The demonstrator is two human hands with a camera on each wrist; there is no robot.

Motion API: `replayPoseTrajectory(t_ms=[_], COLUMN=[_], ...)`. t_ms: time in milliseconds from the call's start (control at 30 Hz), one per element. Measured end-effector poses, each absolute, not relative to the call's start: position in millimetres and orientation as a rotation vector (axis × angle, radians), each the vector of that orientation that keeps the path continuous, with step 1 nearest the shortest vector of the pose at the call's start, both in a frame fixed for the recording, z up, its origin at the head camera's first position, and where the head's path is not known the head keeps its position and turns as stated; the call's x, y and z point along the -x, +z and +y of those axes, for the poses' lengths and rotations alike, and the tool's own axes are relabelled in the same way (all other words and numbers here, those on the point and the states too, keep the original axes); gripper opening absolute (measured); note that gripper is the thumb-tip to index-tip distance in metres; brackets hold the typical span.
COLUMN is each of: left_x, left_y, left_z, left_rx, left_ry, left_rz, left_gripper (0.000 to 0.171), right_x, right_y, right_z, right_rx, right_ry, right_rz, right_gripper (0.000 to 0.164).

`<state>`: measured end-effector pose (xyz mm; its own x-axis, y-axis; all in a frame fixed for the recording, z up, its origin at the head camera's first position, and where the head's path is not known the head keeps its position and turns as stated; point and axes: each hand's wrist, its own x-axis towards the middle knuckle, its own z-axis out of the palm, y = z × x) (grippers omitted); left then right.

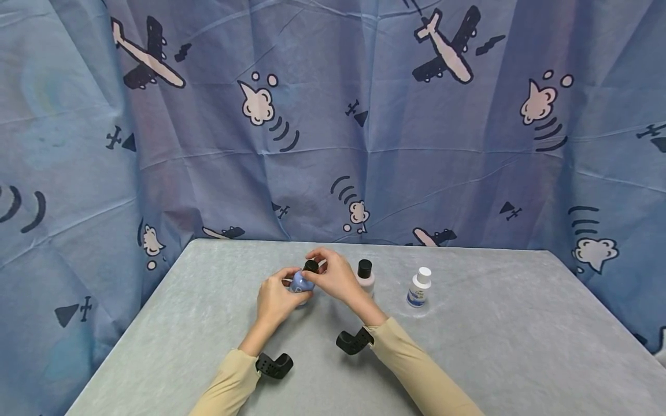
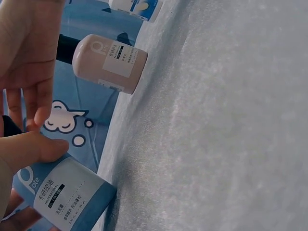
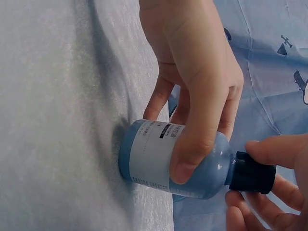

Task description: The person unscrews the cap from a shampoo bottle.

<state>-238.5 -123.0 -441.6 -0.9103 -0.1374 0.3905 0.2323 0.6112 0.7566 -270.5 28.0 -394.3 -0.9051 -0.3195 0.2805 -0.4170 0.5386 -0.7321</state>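
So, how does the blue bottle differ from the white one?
The blue bottle has a black cap; the white bottle has a white cap. The left hand grips the blue bottle while the right hand holds its cap; the white bottle stands untouched on the table. Both carry printed labels.

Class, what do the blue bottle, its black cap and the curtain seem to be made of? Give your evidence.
Blue bottle: probably glossy plastic; small highlights show on its rounded shoulder, though glass remains possible.
Black cap: likely hard plastic; it looks opaque and crisp-edged.
Curtain: apparently matte fabric; it hangs in soft folds with creases, though the fibre is unclear.
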Motion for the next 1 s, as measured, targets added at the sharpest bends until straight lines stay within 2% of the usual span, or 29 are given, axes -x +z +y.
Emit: replayPoseTrajectory(t_ms=[267,567,867,1000], left_x=[239.4,241.2,242.1,241.5], left_y=[-440.2,-439.0,-433.0,-432.7], left_z=[-122.6,-121.1,-119.0,-117.7], left_rx=[0.067,0.077,0.104,0.116], left_ry=[-1.215,-1.2,-1.197,-1.188], left_rz=[-2.437,-2.439,-2.427,-2.431], left_gripper=[0.05,0.05,0.051,0.052], right_x=[269.6,269.4,268.1,266.9], right_y=[-393.5,-395.2,-395.9,-394.8], right_z=[30.6,31.6,31.5,32.8], right_rx=[-0.752,-0.814,-0.61,-0.625], right_ry=[1.35,1.403,1.37,1.369], right_rz=[-2.599,-2.541,-2.576,-2.568], right_gripper=[0.03,0.034,0.037,0.036])
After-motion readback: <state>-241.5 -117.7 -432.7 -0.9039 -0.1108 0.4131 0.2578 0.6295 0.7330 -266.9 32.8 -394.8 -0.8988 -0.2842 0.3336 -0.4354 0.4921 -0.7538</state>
